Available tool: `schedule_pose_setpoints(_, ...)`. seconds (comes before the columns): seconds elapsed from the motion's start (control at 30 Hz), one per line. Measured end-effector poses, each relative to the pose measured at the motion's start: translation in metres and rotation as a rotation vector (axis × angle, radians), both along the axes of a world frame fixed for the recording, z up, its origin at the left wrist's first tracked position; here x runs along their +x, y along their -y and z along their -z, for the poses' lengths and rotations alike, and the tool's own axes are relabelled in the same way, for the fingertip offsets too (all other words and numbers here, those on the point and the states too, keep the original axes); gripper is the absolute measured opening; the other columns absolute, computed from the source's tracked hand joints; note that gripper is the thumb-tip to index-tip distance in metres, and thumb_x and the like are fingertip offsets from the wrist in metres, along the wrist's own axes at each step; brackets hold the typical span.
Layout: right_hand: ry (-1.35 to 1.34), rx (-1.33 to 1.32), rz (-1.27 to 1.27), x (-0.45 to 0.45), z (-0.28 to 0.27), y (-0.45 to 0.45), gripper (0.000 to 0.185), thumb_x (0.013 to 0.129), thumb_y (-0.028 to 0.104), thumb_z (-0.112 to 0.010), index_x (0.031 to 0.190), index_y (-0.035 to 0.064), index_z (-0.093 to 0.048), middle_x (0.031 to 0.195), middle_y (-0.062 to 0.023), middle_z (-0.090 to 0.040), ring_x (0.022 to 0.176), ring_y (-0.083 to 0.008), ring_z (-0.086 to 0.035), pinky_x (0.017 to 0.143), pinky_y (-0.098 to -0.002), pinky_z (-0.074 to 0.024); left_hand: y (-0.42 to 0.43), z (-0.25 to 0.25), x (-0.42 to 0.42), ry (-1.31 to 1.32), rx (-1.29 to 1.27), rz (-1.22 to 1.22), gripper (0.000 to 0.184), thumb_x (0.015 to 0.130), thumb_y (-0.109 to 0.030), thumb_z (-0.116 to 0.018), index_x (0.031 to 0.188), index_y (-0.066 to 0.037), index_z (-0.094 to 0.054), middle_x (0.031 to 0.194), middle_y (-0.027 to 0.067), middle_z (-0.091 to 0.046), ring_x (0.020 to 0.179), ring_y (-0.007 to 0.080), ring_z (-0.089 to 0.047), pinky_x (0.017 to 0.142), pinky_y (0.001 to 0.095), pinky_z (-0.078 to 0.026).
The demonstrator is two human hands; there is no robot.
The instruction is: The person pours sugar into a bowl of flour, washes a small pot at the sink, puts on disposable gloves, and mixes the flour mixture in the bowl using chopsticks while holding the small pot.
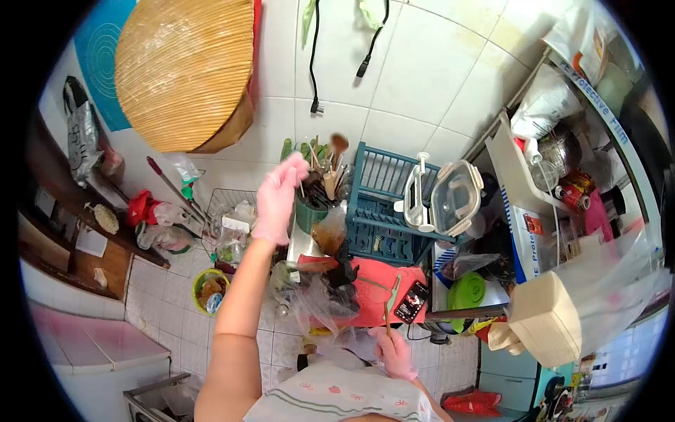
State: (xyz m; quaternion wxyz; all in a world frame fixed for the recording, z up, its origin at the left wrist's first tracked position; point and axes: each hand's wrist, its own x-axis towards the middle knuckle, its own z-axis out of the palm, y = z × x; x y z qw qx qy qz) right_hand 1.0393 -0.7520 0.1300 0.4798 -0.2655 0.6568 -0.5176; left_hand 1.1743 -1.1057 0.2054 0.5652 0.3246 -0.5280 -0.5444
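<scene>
My left hand, in a pink glove, is raised at the end of my stretched-out arm. Its fingers are curled together beside a green utensil holder. Wooden handles and a brown wooden spoon stick up from the holder. What the left fingers hold, if anything, is hidden. Close to my body, my right hand, also gloved in pink, is closed around a slim utensil with a wooden handle. Its narrow green end appears to reach over a red cloth. On that cloth lies a phone with a lit screen.
A teal dish rack stands behind the cloth, with a clear lidded container at its right. Clear plastic bags hang in front. Crowded shelves rise on the right; a woven round tray hangs upper left.
</scene>
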Motion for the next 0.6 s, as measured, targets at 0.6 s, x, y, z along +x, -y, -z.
schedule_pose_setpoints(0.6,-0.016,0.026,0.157,0.042,0.002,0.03,0.019,0.097,0.023,-0.054,0.101,0.007,-0.064,0.064,0.0029,-0.054,0.052,-0.0021,-0.041,0.046,-0.0192,-0.031,0.235,0.032,-0.056,0.57,0.016,0.574,0.025,0.084,-0.008,-0.061,0.108,-0.008,-0.068,0.103,0.0029,-0.069,0.093,0.0148,-0.061,0.085,0.0315,-0.048)
